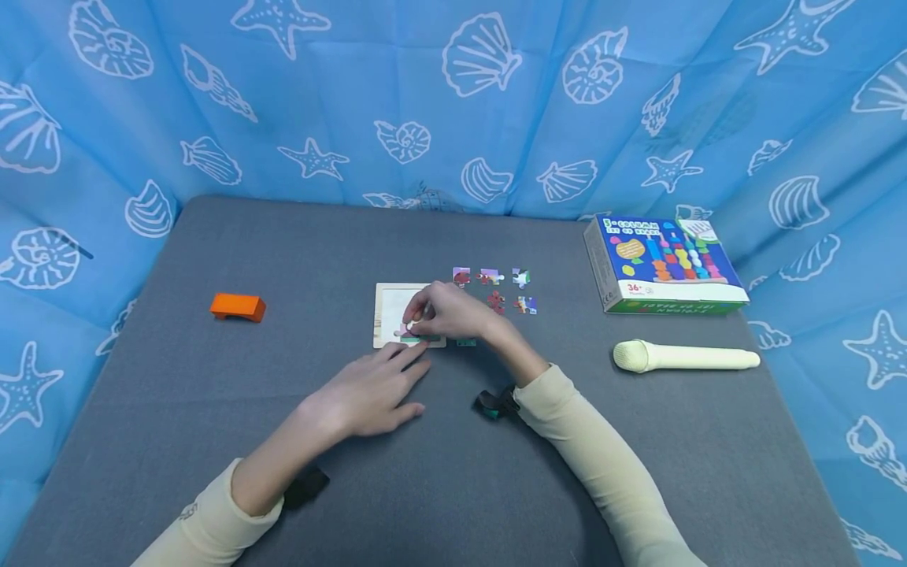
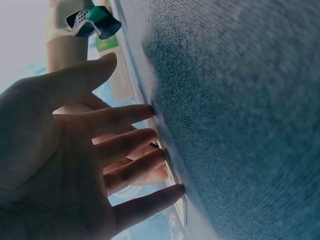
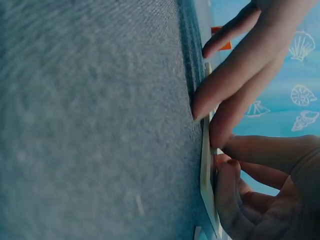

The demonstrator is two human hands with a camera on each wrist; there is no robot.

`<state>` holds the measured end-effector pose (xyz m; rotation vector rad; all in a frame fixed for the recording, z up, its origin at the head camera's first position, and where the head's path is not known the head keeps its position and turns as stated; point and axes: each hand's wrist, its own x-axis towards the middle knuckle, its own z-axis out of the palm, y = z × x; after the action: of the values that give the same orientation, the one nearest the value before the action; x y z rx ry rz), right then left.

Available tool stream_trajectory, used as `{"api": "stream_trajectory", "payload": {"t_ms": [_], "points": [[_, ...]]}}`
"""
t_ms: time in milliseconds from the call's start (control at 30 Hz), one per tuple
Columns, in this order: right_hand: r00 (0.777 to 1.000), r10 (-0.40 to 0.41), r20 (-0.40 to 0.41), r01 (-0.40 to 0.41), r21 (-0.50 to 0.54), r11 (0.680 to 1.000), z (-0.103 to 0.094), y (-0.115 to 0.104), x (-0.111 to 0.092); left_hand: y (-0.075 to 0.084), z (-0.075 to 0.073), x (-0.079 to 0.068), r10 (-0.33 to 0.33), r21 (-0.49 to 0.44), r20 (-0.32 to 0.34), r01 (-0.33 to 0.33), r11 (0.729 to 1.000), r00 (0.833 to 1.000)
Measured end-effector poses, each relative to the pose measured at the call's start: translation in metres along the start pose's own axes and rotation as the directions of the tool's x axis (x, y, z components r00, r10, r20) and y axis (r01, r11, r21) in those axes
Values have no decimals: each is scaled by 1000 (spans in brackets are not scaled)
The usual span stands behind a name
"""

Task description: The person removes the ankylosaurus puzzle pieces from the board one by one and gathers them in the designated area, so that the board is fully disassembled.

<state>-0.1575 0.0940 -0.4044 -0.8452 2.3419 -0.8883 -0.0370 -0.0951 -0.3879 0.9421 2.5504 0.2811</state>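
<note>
A shallow wooden puzzle tray (image 1: 379, 313) with a pale inside lies mid-table. My right hand (image 1: 456, 312) reaches over it, thumb and fingers pinching a small jigsaw piece (image 1: 409, 327) low in the tray; the fingers hide most of it. Along the tray's near side my left hand (image 1: 372, 392) rests with fairly straight, spread fingers, their tips at the rim. In the right wrist view, left fingertips touch the tray's edge (image 3: 205, 170) beside the right thumb. Green puzzle pieces (image 1: 418, 339) lie along the bottom of the tray.
Several loose jigsaw pieces (image 1: 489, 277) lie right of the tray, with a green one (image 1: 465, 342) close by its lower right corner. An orange block (image 1: 238, 306) sits at left. A toy box (image 1: 666, 268) and a cream microphone (image 1: 686, 357) are at right. A blue curtain (image 1: 425, 94) hangs behind.
</note>
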Motion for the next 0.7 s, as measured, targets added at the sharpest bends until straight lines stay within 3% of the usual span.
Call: {"api": "stream_trajectory", "payload": {"t_ms": [267,700], "points": [[1000,26,-1,-26,-1,1000,2,-4,1,-1,0,1,-2,-1,-18,2,1000,1000],[998,-51,-35,57,195,979,-4,5,-14,-2,0,1,-3,-10,-17,3,1000,1000]]}}
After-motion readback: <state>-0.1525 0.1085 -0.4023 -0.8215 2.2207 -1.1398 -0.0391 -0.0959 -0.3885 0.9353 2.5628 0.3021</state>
